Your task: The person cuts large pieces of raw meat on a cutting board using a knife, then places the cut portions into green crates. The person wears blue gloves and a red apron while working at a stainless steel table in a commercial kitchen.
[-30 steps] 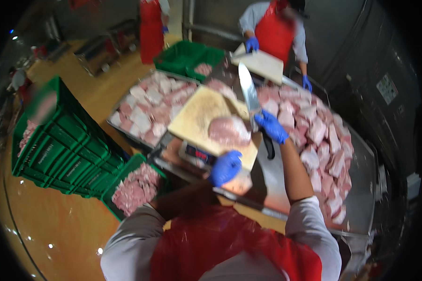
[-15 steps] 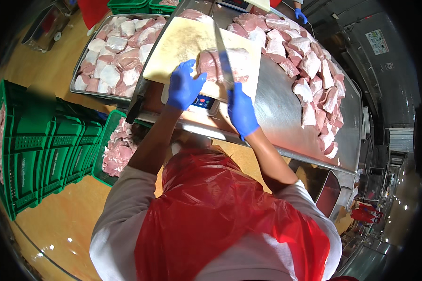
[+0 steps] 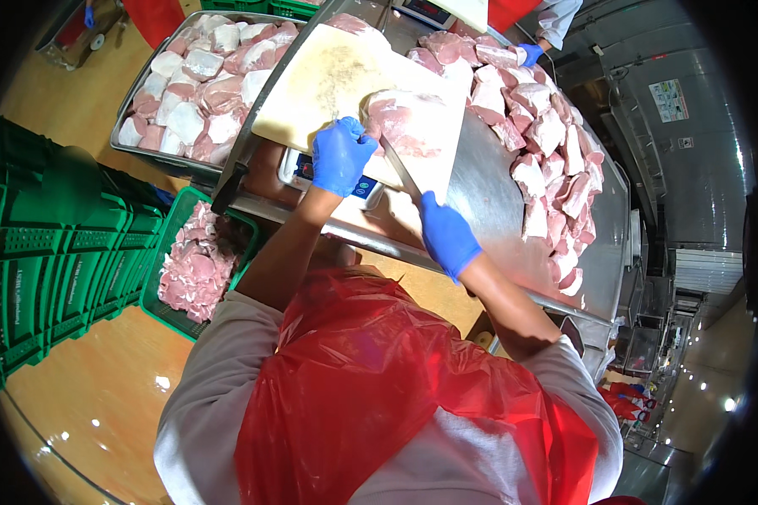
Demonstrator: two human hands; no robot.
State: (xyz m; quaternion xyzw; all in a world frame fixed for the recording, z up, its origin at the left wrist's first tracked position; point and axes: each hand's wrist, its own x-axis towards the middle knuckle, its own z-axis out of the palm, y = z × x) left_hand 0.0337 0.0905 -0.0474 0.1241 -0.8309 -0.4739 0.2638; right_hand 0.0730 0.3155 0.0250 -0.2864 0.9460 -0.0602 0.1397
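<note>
My right hand (image 3: 448, 236), in a blue glove, grips a long knife (image 3: 403, 172). The blade points up and left, its tip at the lower left edge of a pale pink block of raw meat (image 3: 413, 118). This block lies on a white cutting board (image 3: 303, 93), stained in the middle. Beside its left edge my left hand (image 3: 343, 158), also gloved in blue, is curled closed near the tip; what its fingers hold, if anything, is hidden. Below that hand a scale (image 3: 364, 190) with buttons shows partly under the board.
A heap of meat chunks (image 3: 556, 135) covers the steel table's (image 3: 488, 202) right side; another person's gloved hand (image 3: 531, 55) touches its far end. At left are a metal tub of meat (image 3: 202, 93), a green crate of trimmings (image 3: 195, 278) and stacked green crates (image 3: 67, 244).
The knife has swung from above the meat to its lower left edge. My left hand has curled its fingers. The block looks turned. The other person's hand has reached the heap.
</note>
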